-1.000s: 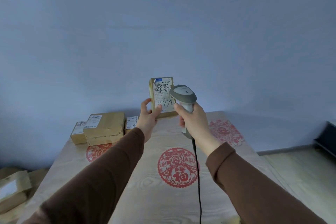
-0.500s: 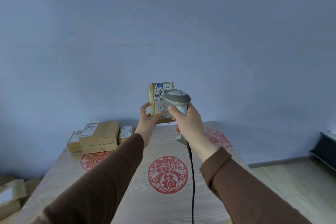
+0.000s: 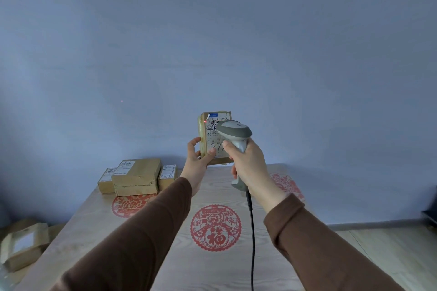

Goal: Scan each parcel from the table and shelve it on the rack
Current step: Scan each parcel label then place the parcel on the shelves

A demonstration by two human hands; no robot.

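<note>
While left hand [image 3: 197, 160] pinches the parcel [image 3: 214, 137] upright at frame centre, label toward camera, right hand [image 3: 247, 163] grips the scanner [image 3: 234, 134], head aimed at the label.

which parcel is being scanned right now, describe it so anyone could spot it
Start at the wooden table with red paper-cut designs, then look above its far edge. There the left hand holds a small brown parcel upright, its white label facing the barcode scanner in the right hand. Unlike the stacked parcels lying on the table's far left, it is in the air.
</note>
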